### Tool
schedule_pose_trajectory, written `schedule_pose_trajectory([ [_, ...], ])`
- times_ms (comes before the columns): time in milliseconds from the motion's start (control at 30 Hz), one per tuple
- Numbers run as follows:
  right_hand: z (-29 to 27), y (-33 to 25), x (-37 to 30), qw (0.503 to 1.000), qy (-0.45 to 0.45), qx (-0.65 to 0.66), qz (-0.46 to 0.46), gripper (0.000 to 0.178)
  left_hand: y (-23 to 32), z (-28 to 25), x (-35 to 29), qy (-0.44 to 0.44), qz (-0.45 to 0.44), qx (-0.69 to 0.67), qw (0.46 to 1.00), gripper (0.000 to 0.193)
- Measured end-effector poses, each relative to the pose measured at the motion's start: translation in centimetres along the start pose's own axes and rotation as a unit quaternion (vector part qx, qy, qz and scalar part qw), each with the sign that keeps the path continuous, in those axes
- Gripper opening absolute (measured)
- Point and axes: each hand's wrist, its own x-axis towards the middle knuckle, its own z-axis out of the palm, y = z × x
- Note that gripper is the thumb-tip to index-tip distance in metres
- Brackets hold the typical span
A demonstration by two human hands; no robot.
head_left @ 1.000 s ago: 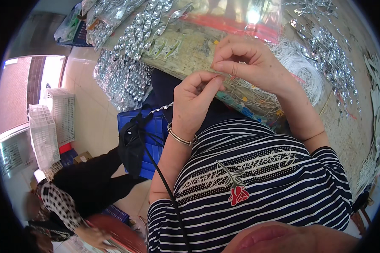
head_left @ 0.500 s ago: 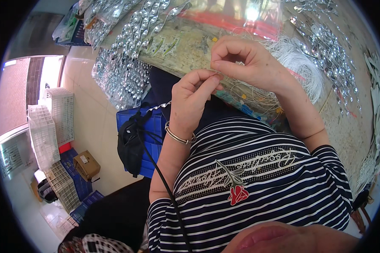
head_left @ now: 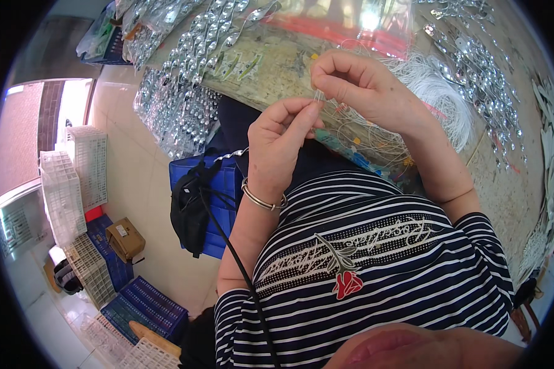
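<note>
My left hand (head_left: 280, 138), with a metal bangle on the wrist, pinches a thin white string (head_left: 318, 95) between thumb and forefinger. Just above and to the right, my right hand (head_left: 366, 92) has its thumb and forefinger closed on the same string. A short stretch shows between the two sets of fingertips; any knot or small part there is too fine to make out. Beside my right wrist lies a loose bundle of white string (head_left: 452, 114) on the worn table (head_left: 277, 64). Several small green-and-white pieces (head_left: 237, 66) rest beyond my left hand.
Twisted silvery strips (head_left: 194, 67) hang over the table's left edge. More silvery pieces (head_left: 474, 74) are spread at the right. A clear plastic bag with a red band (head_left: 351, 27) lies at the back. Blue crates (head_left: 144, 304), white baskets (head_left: 61, 190) and a cardboard box (head_left: 125, 238) stand on the floor.
My right fingertips have moved slightly up and away from the left ones, baring string between them. At lower left a dark shape has moved off, uncovering blue crates.
</note>
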Motion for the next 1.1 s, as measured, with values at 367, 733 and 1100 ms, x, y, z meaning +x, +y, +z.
schedule_pose_trajectory([
  [367, 0.50, 0.17, -0.04, 0.999, 0.003, -0.001, -0.041, 0.011, -0.35, 0.29, 0.27, 0.052, 0.043, -0.059, 0.996, 0.014],
  [733, -0.14, -0.31, 0.01, 0.999, 0.023, -0.034, 0.019, 0.021, -0.40, -0.28, 0.07, 0.069, 0.048, -0.061, 0.995, 0.012],
  [1100, 0.12, 0.22, 0.23, 0.999, 0.020, 0.031, -0.030, 0.010, -0.43, -0.29, 0.04, 0.063, 0.045, -0.064, 0.995, 0.012],
])
